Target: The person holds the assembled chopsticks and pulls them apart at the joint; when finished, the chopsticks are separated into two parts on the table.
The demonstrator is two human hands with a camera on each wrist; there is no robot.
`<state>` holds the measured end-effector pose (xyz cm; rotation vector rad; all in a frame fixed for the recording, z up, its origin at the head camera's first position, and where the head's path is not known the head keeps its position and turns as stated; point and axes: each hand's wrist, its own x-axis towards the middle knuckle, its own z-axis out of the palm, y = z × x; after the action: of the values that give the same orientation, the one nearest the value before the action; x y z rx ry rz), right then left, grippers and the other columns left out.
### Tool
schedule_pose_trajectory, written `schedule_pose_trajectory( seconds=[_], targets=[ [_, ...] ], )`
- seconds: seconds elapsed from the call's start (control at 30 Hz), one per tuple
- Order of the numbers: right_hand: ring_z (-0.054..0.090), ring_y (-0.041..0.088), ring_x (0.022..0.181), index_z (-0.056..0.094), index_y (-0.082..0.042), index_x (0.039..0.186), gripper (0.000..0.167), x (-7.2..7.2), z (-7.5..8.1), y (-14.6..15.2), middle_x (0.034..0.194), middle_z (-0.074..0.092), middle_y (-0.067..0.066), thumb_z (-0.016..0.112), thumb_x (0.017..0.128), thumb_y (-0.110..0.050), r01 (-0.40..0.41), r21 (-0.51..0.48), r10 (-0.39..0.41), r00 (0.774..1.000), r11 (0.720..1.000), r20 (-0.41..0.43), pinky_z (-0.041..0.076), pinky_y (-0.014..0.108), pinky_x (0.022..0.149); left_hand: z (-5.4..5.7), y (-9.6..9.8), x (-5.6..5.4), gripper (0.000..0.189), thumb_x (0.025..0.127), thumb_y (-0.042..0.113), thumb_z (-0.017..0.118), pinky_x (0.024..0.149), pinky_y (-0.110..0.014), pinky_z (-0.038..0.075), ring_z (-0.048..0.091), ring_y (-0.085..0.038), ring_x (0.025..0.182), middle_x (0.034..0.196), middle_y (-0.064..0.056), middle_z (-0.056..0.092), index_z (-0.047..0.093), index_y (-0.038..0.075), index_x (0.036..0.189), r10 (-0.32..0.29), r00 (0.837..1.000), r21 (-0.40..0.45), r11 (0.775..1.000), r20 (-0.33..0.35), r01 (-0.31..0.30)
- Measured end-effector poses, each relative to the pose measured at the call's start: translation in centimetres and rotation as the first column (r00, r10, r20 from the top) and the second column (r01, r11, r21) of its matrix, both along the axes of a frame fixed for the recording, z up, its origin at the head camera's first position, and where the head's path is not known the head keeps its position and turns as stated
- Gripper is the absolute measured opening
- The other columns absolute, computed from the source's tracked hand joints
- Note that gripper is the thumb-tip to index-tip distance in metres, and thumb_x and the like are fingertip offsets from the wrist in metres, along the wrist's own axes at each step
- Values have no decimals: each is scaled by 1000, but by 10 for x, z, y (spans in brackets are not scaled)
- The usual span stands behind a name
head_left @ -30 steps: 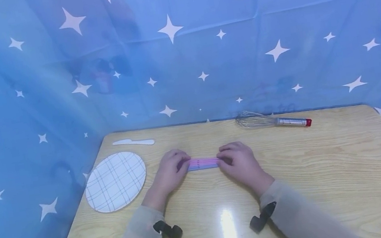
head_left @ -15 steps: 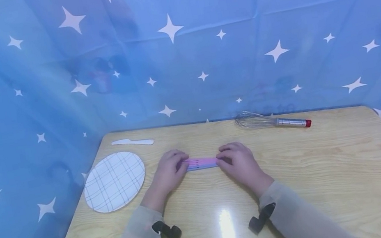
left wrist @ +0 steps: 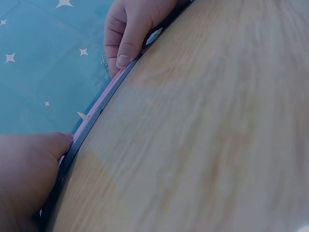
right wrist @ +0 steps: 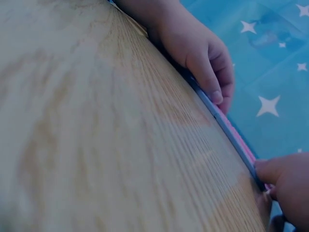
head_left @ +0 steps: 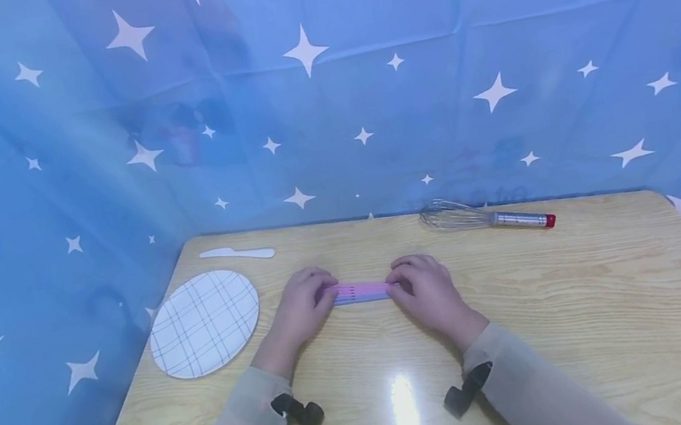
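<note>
Several thin pink and blue sticks (head_left: 363,291) lie side by side in a flat strip at the middle of the table, with short dark marks near the centre. My left hand (head_left: 303,306) pinches their left end between thumb and fingers. At the right end, my right hand (head_left: 428,289) holds the strip the same way. Both ends are hidden under the fingers. In the left wrist view the strip (left wrist: 100,110) appears edge-on, low against the wood, a blue stick nearest the camera. The right wrist view also shows the pink and blue edge (right wrist: 231,129) between both hands.
A white plate (head_left: 204,325) with a checked line pattern lies left of my left hand. Behind it is a white plastic knife (head_left: 238,254). A wire whisk (head_left: 481,214) with a red-tipped handle lies at the back right of the wooden table (head_left: 594,291). A blue star-patterned curtain (head_left: 361,90) borders the table.
</note>
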<state>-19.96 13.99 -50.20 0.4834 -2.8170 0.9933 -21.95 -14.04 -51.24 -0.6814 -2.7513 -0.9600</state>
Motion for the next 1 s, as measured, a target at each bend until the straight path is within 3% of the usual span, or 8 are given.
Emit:
schedule_pose_trajectory(
  seconds=[0.53,0.67,0.8,1.0],
  targets=[
    [50,34,137,79,-22,105,9,1,-1,0,136,68,3,76,101,-29,-1,-31,1,1000,1000,-8,30,64,113,0,0,0,16,100,17,74,114,-47,42,61,-30,124,120,-5,72,75,12,116,3,1000,0,1000,-21,-3],
    [55,31,130,79,-21,103,7,1,-3,0,125,72,1,76,101,-27,6,-88,-8,999,996,-31,33,61,113,0,1,1,15,102,18,72,111,-46,44,62,-28,121,119,-4,73,75,12,116,6,1000,-1,1000,-26,-6],
    [61,25,113,79,-17,104,6,1,-5,1,110,74,-1,77,101,-23,15,-177,-26,998,984,-59,44,52,104,1,2,2,14,104,22,71,105,-45,48,63,-24,113,113,-1,73,76,13,114,32,999,39,999,-35,-31],
    [61,21,105,80,-14,111,13,2,-5,4,109,73,0,79,99,-21,44,-268,-61,997,962,-53,51,44,93,0,2,2,16,101,24,75,100,-45,50,63,-23,108,107,1,74,77,14,113,71,994,105,993,-78,-63]
  ],
)
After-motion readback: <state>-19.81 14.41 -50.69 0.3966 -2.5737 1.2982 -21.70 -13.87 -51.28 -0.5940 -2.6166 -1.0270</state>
